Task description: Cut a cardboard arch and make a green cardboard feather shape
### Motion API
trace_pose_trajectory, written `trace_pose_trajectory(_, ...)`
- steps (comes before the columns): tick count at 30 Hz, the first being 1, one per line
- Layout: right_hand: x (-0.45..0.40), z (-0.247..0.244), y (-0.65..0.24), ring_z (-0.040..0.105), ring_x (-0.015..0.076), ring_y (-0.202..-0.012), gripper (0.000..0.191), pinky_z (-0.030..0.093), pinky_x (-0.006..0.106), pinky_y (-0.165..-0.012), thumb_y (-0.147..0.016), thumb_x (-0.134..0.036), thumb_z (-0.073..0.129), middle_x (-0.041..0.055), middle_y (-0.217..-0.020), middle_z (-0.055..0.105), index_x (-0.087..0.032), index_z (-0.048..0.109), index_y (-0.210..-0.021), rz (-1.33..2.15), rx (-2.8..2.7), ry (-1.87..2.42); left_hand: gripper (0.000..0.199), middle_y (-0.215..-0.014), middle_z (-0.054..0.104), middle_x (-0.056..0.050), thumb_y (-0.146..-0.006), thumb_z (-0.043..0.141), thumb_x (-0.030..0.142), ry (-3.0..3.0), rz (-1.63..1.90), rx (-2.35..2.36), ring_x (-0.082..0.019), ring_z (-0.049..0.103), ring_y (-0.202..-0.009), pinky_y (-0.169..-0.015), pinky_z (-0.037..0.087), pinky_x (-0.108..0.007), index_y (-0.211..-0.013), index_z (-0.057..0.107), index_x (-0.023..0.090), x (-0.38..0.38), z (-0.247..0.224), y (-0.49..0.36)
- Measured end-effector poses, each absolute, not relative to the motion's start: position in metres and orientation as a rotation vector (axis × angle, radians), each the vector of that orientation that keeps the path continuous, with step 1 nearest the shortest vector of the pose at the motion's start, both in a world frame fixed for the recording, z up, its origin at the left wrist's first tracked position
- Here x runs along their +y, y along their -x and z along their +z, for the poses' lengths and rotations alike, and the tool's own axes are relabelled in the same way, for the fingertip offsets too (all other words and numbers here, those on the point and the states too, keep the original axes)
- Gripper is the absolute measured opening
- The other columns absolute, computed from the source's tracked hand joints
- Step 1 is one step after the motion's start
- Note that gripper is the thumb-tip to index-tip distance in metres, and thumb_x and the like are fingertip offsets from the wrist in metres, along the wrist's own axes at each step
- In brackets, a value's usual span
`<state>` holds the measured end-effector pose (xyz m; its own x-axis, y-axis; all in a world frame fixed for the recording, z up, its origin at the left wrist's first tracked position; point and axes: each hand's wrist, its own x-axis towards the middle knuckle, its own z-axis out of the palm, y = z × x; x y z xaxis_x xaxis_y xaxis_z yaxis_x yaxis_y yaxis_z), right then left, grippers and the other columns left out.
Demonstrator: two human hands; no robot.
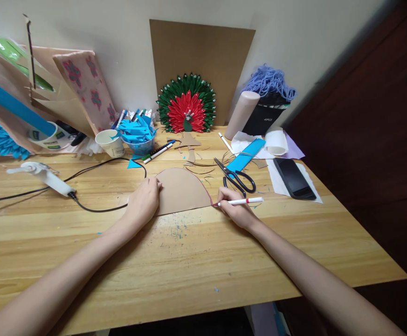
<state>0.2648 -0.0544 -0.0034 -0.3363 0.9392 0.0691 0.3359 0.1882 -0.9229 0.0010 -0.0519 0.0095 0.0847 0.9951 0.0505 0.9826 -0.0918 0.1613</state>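
A half-round piece of brown cardboard (184, 193) lies flat on the wooden table, its straight edge toward me. Along its curved edge runs a dark red line. My left hand (145, 198) is closed at the cardboard's left end, fingers curled on it, pinching or pressing that edge. In my right hand (236, 210) is a white marker (245, 201) with a red band, gripped like a pen. Its tip touches the right corner of the cardboard. Black-handled scissors (236, 177) lie just beyond my right hand, partly over a blue strip (247, 156).
A white glue gun (45, 177) with a black cord lies at left. Behind are a paper cup (109, 143), a tub of blue scraps (140, 140) and a red-green peacock craft (188, 107). A phone (294, 178) rests on white paper at right. Cardboard trimmings (203, 163) litter the middle.
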Motion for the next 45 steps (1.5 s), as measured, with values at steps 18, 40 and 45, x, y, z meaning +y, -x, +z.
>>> trace_pose_trajectory(18,-0.0529,-0.0065,-0.2645,0.048,0.0126,-0.057,0.006,0.036,0.024,-0.055,-0.079,-0.018,0.046,-0.0032,-0.06,0.053,-0.019,0.047,-0.072,1.141,-1.657,1.244,0.025,-0.092,0.058,-0.011,-0.093,0.024,0.027,-2.231,0.221,2.055,-0.022,0.057,-0.081,-0.062,0.041,-0.031,-0.092,0.046,0.017,-0.0522,0.0113,-0.0017)
trace_pose_trajectory(40,-0.0527,-0.0047,-0.2659,0.036,0.0105,-0.048,0.013,0.025,0.023,-0.047,-0.073,-0.017,0.047,-0.0056,-0.052,0.042,-0.02,0.041,-0.062,1.146,-1.741,1.239,0.026,-0.091,0.059,-0.01,-0.093,0.023,0.028,-2.221,0.206,2.069,-0.023,0.057,-0.082,-0.063,0.04,-0.032,-0.091,0.046,0.017,-0.0517,0.0121,-0.0029)
trace_pose_trajectory(45,-0.0527,-0.0048,-0.2652,0.038,0.0105,-0.048,0.011,0.027,0.023,-0.047,-0.074,-0.017,0.047,-0.0058,-0.051,0.043,-0.02,0.043,-0.065,1.144,-1.695,1.254,0.026,-0.091,0.059,-0.011,-0.092,0.024,0.027,-2.21,0.226,2.061,-0.023,0.057,-0.082,-0.064,0.04,-0.032,-0.092,0.047,0.017,-0.0524,0.0121,-0.003)
